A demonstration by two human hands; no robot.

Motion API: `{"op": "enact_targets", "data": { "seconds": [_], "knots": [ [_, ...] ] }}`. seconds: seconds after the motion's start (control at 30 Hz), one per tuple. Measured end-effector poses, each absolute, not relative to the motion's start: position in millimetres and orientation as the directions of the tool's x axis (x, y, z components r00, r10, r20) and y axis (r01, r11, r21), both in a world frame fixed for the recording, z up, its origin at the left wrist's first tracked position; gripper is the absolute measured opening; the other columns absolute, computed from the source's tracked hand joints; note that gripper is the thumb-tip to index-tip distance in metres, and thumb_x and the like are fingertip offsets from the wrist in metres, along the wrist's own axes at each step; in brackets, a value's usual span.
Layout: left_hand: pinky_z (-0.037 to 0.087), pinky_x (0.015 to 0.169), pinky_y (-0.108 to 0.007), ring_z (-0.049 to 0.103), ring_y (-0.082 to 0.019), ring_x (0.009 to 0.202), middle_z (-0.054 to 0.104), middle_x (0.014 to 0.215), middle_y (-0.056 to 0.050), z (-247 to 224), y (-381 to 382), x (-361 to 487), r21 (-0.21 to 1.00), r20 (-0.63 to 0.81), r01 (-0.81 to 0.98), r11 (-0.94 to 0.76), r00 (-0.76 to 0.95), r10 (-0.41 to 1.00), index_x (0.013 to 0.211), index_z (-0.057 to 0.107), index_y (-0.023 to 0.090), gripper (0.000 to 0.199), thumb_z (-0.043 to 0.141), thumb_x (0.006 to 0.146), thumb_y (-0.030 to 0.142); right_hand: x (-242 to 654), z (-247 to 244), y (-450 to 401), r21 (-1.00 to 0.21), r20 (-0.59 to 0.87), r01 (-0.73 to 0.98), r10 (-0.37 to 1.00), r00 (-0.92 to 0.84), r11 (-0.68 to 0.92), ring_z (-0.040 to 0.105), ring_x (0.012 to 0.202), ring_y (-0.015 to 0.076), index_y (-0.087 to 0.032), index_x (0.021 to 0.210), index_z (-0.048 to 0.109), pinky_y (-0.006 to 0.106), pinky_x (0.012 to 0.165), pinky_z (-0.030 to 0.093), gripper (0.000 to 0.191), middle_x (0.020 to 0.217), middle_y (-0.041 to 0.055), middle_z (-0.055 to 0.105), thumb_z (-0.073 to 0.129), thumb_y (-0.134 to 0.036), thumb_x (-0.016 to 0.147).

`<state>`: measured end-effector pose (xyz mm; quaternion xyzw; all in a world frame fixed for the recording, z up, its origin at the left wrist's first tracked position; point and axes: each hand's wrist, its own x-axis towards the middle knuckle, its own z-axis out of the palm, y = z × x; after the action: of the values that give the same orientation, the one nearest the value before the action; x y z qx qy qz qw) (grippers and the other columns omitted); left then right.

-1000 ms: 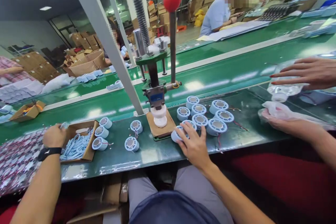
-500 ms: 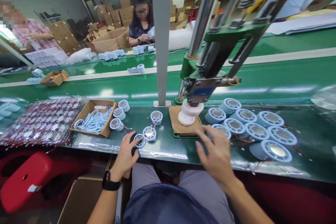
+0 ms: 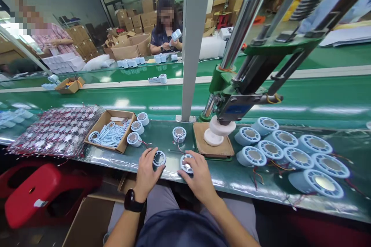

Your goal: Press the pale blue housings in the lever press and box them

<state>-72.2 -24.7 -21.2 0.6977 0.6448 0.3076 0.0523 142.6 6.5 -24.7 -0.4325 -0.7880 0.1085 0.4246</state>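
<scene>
My left hand (image 3: 148, 171) curls its thumb and fingers around a light blue slotted ring piece (image 3: 159, 158) low over the bench; whether its centre is filled cannot be made out. To its right, my right hand (image 3: 198, 173) grips a light blue round housing (image 3: 187, 164) with a pale disc in its top, partly covered by my fingers. Just behind them stands another housing (image 3: 179, 134) with thin wires. A hand press (image 3: 228, 104) with a white round pad (image 3: 222, 125) rises over a cardboard-topped base (image 3: 199, 135) to the right.
Several finished-looking housings (image 3: 285, 139) with wires stand right of the press. On the left are a carton of light blue rings (image 3: 127, 144), three small housings (image 3: 137, 126) and wired boards (image 3: 55, 131). A grey post (image 3: 193, 46) rises behind; two people sit or stand across the green belt (image 3: 139, 102).
My right hand has moved left from the housings beside the press to the housing near my left hand. The ring piece and that housing, close together before, are now apart.
</scene>
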Motion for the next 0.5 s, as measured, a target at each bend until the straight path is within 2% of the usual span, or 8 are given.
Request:
{"op": "enact_targets", "data": {
  "seconds": [0.1, 0.17, 0.27, 0.37, 0.43, 0.5],
  "knots": [
    [0.044, 0.105, -0.05, 0.049, -0.031, 0.126, 0.063, 0.128, -0.013, -20.4, -27.0, -63.7, 0.438, 0.367, 0.868, -0.233, 0.064, 0.928, 0.137, 0.05, 0.018, 0.056, 0.068, 0.084, 0.024, 173.8, -21.5, -0.9, -0.573, 0.563, 0.572, 0.789, -0.246, 0.587, 0.055, 0.114, 0.0244, -0.019, 0.098, 0.057, 0.039, 0.09, 0.051, 0.009, 0.131, 0.0114, 0.053, 0.054, -0.027, 0.094],
    [0.044, 0.105, -0.049, 0.051, -0.031, 0.124, 0.063, 0.127, -0.012, -18.4, -26.5, -57.8, 0.433, 0.329, 0.856, -0.283, 0.142, 0.934, 0.139, 0.049, 0.019, 0.059, 0.068, 0.084, 0.024, 190.6, -19.2, -6.4, -0.589, 0.544, 0.565, 0.801, -0.251, 0.577, 0.052, 0.123, 0.024, -0.02, 0.111, 0.058, 0.038, 0.093, 0.051, 0.02, 0.142, 0.0123, 0.044, 0.048, -0.021, 0.095],
    [0.044, 0.103, -0.048, 0.052, -0.03, 0.122, 0.061, 0.132, -0.012, -12.4, -22.3, -50.9, 0.449, 0.241, 0.836, -0.316, 0.227, 0.944, 0.146, 0.042, 0.021, 0.066, 0.063, 0.084, 0.02, 206.1, -18.5, -12.9, -0.578, 0.544, 0.586, 0.804, -0.243, 0.568, 0.044, 0.134, 0.0271, -0.022, 0.119, 0.059, 0.044, 0.1, 0.047, 0.031, 0.148, 0.0111, 0.037, 0.041, -0.018, 0.094],
    [0.042, 0.106, -0.05, 0.045, -0.031, 0.128, 0.051, 0.143, -0.014, -2.7, -14.2, -41.9, 0.463, 0.224, 0.821, -0.334, 0.257, 0.94, 0.148, 0.039, 0.02, 0.07, 0.061, 0.081, 0.016, 206.8, -21.0, -13.8, -0.596, 0.565, 0.62, 0.815, -0.127, 0.51, 0.048, 0.126, 0.029, -0.02, 0.107, 0.063, 0.048, 0.098, 0.047, 0.019, 0.139, 0.0121, 0.047, 0.05, -0.028, 0.094],
    [0.041, 0.106, -0.051, 0.046, -0.03, 0.127, 0.052, 0.14, -0.013, 4.5, -6.6, -32.4, 0.461, 0.241, 0.806, -0.37, 0.288, 0.927, 0.138, 0.052, 0.021, 0.055, 0.059, 0.083, 0.017, 201.3, -22.5, -11.1, -0.625, 0.58, 0.617, 0.813, -0.043, 0.479, 0.054, 0.116, 0.0266, -0.019, 0.092, 0.062, 0.044, 0.094, 0.049, 0.012, 0.129, 0.0117, 0.054, 0.057, -0.03, 0.092],
    [0.043, 0.104, -0.05, 0.049, -0.029, 0.121, 0.058, 0.131, -0.012, 10.9, 1.8, -23.0, 0.449, 0.237, 0.791, -0.416, 0.343, 0.909, 0.128, 0.061, 0.023, 0.042, 0.055, 0.087, 0.018, 196.0, -22.3, -8.0, -0.654, 0.585, 0.587, 0.811, -0.008, 0.477, 0.057, 0.113, 0.0244, -0.019, 0.091, 0.061, 0.04, 0.092, 0.051, 0.009, 0.126, 0.0119, 0.055, 0.058, -0.027, 0.092]
  ]
}}
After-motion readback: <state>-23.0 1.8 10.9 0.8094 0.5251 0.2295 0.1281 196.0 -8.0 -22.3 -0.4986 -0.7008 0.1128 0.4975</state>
